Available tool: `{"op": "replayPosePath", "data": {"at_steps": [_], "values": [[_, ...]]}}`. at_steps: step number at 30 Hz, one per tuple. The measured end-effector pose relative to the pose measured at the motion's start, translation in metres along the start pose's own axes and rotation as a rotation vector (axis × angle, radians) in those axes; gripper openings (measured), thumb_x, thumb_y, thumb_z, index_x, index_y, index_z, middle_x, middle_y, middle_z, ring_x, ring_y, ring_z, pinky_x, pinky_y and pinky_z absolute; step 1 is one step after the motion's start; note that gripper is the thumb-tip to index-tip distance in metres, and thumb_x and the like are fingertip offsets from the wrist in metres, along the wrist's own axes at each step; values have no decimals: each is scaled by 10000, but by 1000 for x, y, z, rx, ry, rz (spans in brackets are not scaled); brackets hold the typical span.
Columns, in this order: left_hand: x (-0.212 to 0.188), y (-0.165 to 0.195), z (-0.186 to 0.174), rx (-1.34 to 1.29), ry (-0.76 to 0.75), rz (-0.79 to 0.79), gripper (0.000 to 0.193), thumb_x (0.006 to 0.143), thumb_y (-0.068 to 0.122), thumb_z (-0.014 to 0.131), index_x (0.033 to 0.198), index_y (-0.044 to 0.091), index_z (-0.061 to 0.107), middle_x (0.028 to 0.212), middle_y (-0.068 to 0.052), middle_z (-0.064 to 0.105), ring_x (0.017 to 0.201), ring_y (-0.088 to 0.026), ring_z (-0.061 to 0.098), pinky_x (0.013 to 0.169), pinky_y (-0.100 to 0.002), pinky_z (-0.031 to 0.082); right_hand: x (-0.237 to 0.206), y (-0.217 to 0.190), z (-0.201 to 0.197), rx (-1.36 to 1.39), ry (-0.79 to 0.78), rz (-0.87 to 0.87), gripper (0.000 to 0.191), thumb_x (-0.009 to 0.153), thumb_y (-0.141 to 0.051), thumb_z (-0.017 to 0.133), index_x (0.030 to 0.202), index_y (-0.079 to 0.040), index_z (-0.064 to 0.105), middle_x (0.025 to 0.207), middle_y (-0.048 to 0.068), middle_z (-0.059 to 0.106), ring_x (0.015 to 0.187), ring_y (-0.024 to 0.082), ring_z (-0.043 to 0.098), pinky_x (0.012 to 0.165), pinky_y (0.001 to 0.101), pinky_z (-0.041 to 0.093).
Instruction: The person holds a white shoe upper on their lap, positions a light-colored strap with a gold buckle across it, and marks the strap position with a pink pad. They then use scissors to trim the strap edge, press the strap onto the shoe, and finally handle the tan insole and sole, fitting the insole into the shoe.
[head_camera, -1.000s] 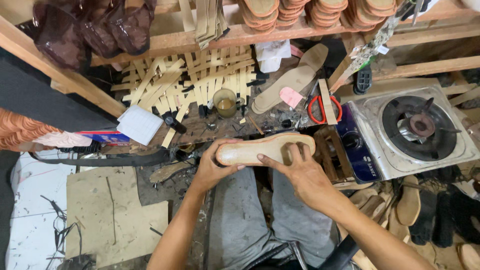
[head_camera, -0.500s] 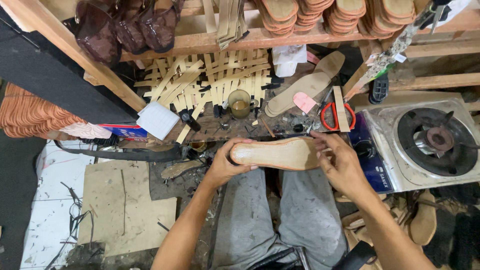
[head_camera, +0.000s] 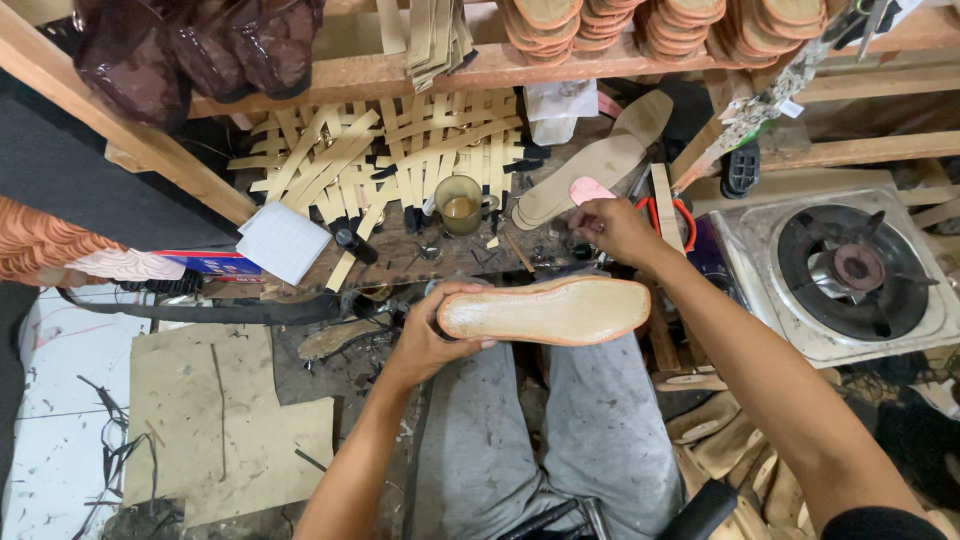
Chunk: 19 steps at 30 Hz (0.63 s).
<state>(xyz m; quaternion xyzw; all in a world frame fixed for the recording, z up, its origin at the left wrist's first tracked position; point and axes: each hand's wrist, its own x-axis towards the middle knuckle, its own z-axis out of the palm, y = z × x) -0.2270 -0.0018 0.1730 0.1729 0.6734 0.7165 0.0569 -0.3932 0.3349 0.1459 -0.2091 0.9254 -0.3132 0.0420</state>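
My left hand (head_camera: 432, 338) grips the heel end of a tan shoe sole (head_camera: 550, 311) and holds it level over my lap, its flat underside up. My right hand (head_camera: 612, 228) is off the sole and reaches forward to the low workbench, its fingers down among small items beside a pink scrap (head_camera: 588, 189) and red-handled scissors (head_camera: 668, 212). Whether those fingers pinch anything is hidden.
A glass cup (head_camera: 460, 204) stands on the cluttered bench in front of woven tan strips (head_camera: 390, 150). A pale insole (head_camera: 590, 165) leans behind my right hand. A gas stove (head_camera: 850, 270) sits at right, cardboard (head_camera: 220, 420) on the floor at left, stacked soles (head_camera: 660, 22) on the shelf.
Both hands held the sole before. My right hand has let go and moved forward to the bench, while my left keeps holding the sole by its heel end.
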Motion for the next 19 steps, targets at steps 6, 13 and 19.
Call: {"op": "replayPosePath", "data": {"at_steps": [6,13,19], "values": [[4,-6,-6,-126,8,-67,663,701,11,913,1283,61,600,1363,-103,666,1249,-178,625,1084,-345,512,41,15,25,-76,-183,-191,134,750,-69,784,876,-62,738,856,118,707,794,268,694,697,390,544],[11,-14,-7,-112,27,-68,671,692,17,923,1282,65,608,1339,-92,669,1243,-175,624,1089,-344,506,67,31,36,-241,-384,-355,155,682,-59,786,786,-17,679,885,147,674,809,343,673,697,423,529],[6,-16,-6,14,29,1,675,705,59,934,1300,69,614,1338,-84,673,1257,-172,615,1101,-340,494,68,29,3,-145,-219,-43,167,777,-147,795,834,-37,682,801,171,706,752,319,702,716,432,553]]}}
